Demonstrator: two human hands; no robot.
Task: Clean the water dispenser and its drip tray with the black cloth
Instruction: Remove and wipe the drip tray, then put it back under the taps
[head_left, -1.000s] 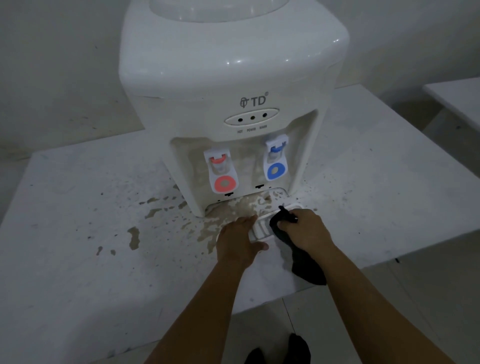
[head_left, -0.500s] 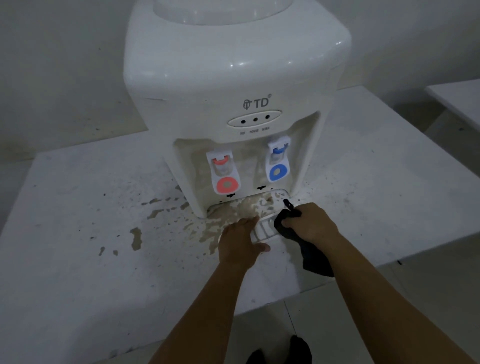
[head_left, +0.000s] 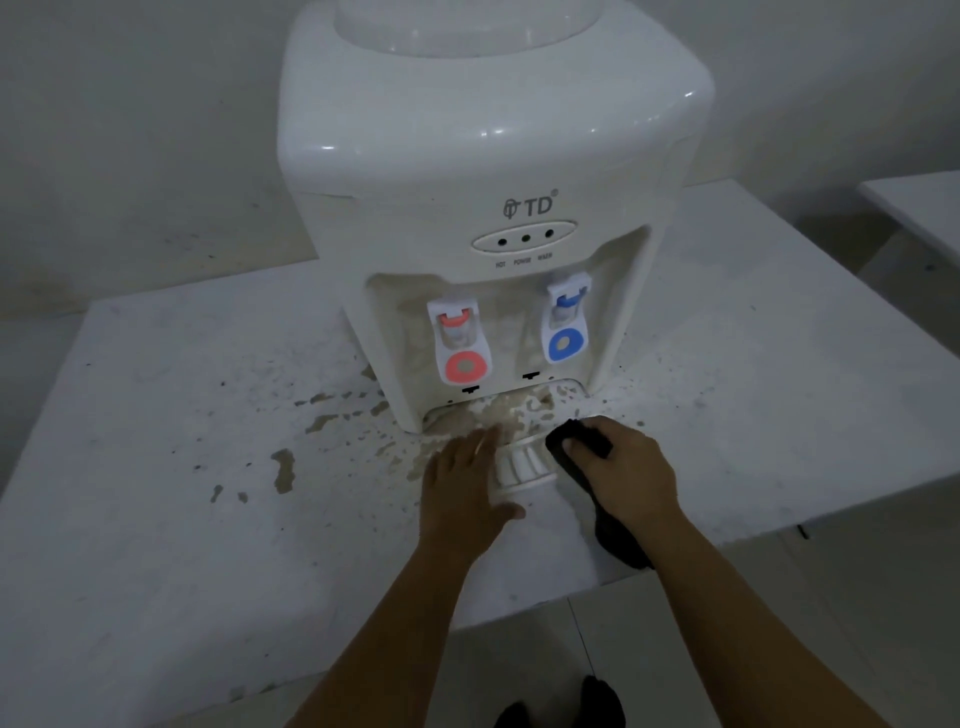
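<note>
Light, stiff, probably slippery drip tray (head_left: 519, 465) below the water dispenser (head_left: 493, 218): left hand (head_left: 462, 483) spread flat steadying it, right hand (head_left: 618, 467) pinching limp black cloth (head_left: 597, 499); best held by rim.

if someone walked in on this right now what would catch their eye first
Probably the big white water dispenser standing on the white table, with its red tap on the left and blue tap on the right. Next, the brown splatter stains spread over the table to its left and on the drip tray. At the tray, the left hand rests flat while the right hand grips the black cloth.
</note>
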